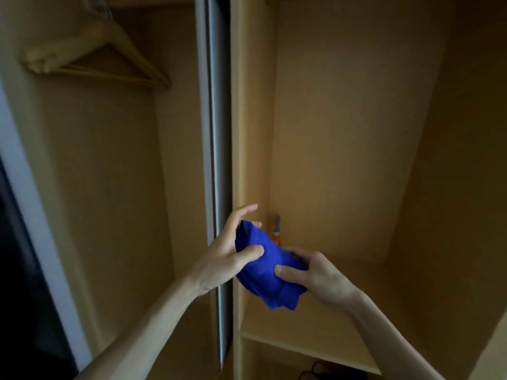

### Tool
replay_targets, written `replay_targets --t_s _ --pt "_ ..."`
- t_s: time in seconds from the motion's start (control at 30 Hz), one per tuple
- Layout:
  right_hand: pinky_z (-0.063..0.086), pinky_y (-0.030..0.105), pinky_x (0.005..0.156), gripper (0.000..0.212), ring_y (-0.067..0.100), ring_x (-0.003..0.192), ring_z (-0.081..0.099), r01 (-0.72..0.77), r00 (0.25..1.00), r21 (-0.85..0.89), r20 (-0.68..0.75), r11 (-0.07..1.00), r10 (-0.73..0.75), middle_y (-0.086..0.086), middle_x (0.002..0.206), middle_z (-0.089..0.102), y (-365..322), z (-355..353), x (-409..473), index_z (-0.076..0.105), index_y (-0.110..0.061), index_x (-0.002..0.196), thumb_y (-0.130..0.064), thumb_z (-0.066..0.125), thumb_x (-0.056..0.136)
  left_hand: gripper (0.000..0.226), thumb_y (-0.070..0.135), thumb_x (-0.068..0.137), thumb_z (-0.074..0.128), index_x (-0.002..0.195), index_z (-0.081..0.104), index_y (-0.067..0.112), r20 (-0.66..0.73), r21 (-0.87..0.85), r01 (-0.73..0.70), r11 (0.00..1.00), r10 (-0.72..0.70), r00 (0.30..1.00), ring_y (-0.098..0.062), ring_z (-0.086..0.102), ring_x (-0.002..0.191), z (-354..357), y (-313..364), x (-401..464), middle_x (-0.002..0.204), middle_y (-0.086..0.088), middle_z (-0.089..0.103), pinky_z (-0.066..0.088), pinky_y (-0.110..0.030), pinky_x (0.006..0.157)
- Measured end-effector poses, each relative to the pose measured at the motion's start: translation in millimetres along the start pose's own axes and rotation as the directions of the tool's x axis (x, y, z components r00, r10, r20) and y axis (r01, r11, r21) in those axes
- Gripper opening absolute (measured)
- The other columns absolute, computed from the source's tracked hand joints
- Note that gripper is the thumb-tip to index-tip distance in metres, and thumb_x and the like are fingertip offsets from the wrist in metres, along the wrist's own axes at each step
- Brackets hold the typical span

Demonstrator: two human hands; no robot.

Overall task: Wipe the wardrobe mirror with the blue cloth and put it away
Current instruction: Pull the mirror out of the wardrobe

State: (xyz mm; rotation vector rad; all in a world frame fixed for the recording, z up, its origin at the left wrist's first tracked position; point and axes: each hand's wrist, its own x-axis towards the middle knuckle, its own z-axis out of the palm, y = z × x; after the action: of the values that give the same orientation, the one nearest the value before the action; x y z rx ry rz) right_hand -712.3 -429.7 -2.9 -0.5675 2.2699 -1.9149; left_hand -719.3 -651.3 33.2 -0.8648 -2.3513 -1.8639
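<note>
A bunched blue cloth point(264, 272) hangs in the air just above the wooden shelf point(310, 346) of the right wardrobe compartment. My left hand point(227, 256) holds its upper left side, thumb pressed into the fabric and the other fingers spread behind it. My right hand point(315, 278) grips its right side, thumb on top and fingers underneath. The sliding door's metal edge point(216, 149) runs upright just left of the cloth; its mirror face is hidden from here.
An orange-handled tool point(275, 233) stands in the shelf's back left corner behind the cloth. Wooden hangers point(96, 58) hang in the left compartment. A dark cable point(315, 370) lies below the shelf. A white frame point(33, 212) borders the far left.
</note>
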Motion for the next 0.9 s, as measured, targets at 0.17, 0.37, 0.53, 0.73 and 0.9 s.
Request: replay_targets --t_s 0.17,0.37,0.53,0.73,0.9 --pt "0.057 0.032 0.069 0.038 0.027 0.086 0.072 0.171 0.985 0.101 -0.054 0.98 -0.166 0.015 0.101 0.073 -32 47 21 0.062 -0.012 0.121 -0.019 0.077 0.087 0.07 0.039 0.075 0.08 0.137 0.048 0.036 -0.243 -0.089 -0.109 0.99 0.085 0.966 -0.006 0.057 0.122 -43 7 -25 0.131 0.006 0.06 0.047 -0.029 0.099" --pt "0.059 0.032 0.074 0.032 0.026 0.09 0.072 0.367 0.921 0.092 -0.179 0.926 -0.347 0.013 0.103 0.072 -79 98 58 0.063 -0.019 0.117 -0.018 0.077 0.088 0.082 0.071 0.085 0.05 0.14 0.053 0.01 -0.276 -0.722 -0.192 0.665 -0.023 0.961 -0.027 0.055 0.128 -84 3 -27 0.143 -0.016 0.054 0.048 -0.035 0.1" --pt "0.063 0.038 0.078 0.028 0.024 0.09 0.072 0.469 0.834 -0.002 -0.329 0.883 -0.444 0.003 0.098 0.071 -118 142 96 0.064 -0.023 0.112 -0.019 0.079 0.09 0.091 0.071 0.086 0.04 0.149 0.038 0.006 -0.263 -0.703 -0.254 0.664 0.089 0.961 -0.04 0.035 0.142 -116 17 -12 0.153 -0.025 0.037 0.023 -0.055 0.118" --pt "0.063 0.034 0.076 0.034 0.015 0.093 0.073 0.468 0.805 -0.128 -0.346 0.874 -0.482 -0.003 0.101 0.073 -132 187 134 0.063 -0.022 0.12 -0.024 0.079 0.09 0.076 0.062 0.09 0.051 0.136 0.049 0.002 -0.268 -0.701 -0.197 0.685 0.004 0.964 -0.041 0.062 0.117 -165 44 2 0.129 -0.028 0.061 0.054 -0.047 0.09" --pt "0.05 0.02 0.086 0.033 0.007 0.106 0.06 0.348 0.624 -0.492 -0.514 0.798 -0.589 -0.007 0.119 0.058 -143 189 155 0.065 -0.026 0.123 -0.043 0.066 0.095 0.079 0.067 0.084 0.06 0.136 0.053 0.008 -0.294 -0.759 -0.189 0.623 -0.068 0.953 -0.035 0.065 0.112 -208 30 12 0.128 -0.019 0.062 0.054 -0.055 0.092"
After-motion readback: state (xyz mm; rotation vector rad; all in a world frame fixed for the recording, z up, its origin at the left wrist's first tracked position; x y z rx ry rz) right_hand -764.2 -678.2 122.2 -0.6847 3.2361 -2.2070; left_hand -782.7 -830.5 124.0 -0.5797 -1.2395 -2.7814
